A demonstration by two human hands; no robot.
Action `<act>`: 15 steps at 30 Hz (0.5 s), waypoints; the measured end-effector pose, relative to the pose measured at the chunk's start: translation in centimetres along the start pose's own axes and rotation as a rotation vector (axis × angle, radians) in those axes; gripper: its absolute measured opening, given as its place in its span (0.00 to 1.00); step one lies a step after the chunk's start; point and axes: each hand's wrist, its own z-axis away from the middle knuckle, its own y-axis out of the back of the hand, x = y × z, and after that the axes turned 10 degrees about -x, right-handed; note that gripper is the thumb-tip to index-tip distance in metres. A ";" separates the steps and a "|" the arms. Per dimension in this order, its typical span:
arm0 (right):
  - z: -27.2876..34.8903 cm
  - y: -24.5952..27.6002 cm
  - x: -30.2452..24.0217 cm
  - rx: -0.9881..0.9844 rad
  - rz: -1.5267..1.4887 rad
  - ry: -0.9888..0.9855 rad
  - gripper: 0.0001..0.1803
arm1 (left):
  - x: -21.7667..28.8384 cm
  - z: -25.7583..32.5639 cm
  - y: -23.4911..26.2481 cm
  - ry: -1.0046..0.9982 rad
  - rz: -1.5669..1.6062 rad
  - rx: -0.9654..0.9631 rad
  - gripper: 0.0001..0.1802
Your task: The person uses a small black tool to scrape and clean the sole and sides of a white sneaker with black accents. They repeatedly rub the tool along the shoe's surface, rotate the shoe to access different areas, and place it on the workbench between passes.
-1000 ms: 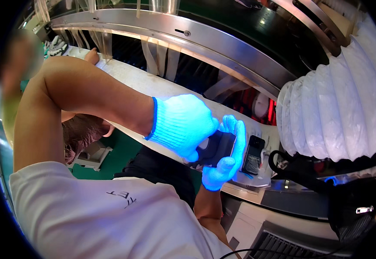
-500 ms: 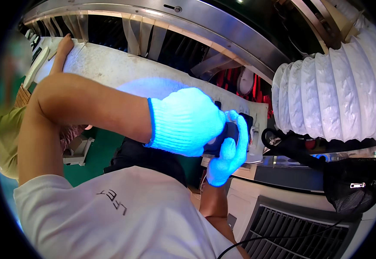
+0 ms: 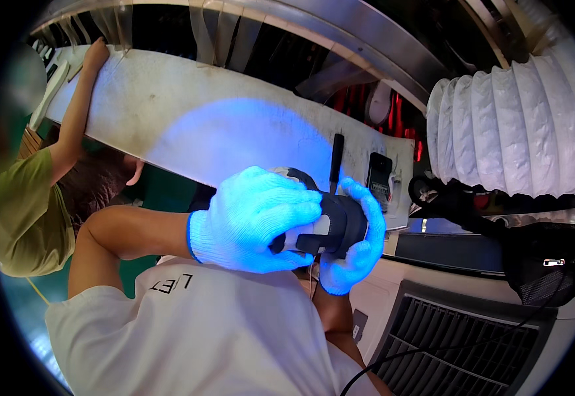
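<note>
Beside a pale worktop (image 3: 145,99), left fingers (image 3: 294,211) clamp a dark shoe-like item (image 3: 345,221); right fingers (image 3: 375,214) grip its end.

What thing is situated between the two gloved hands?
A dark shoe-like item with grey patches is held between the left hand and right hand, in the head view.

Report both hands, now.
Left hand: closed on a black-and-grey item.
Right hand: curled around that item's right end, holding it too.

knit cloth gloves (image 3: 251,221), wrinkled duct (image 3: 512,129), smooth metal rail (image 3: 386,51)
</note>
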 end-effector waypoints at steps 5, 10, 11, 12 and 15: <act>1.5 -0.5 1.7 0.031 0.044 0.181 0.31 | 0.1 1.4 -1.2 -0.079 0.005 0.086 0.39; 2.3 0.7 1.5 -0.017 0.109 0.154 0.34 | 0.1 1.2 -2.0 -0.048 0.037 0.109 0.30; 2.4 1.1 1.2 -0.037 0.145 0.133 0.35 | -0.1 1.0 -2.4 -0.052 0.038 0.125 0.29; 2.6 1.2 0.5 -0.029 0.164 0.080 0.35 | 0.0 0.8 -2.2 -0.055 0.039 0.087 0.27; 2.9 0.5 -0.9 0.091 0.228 -0.023 0.37 | 0.4 0.2 -2.1 -0.089 0.002 0.031 0.23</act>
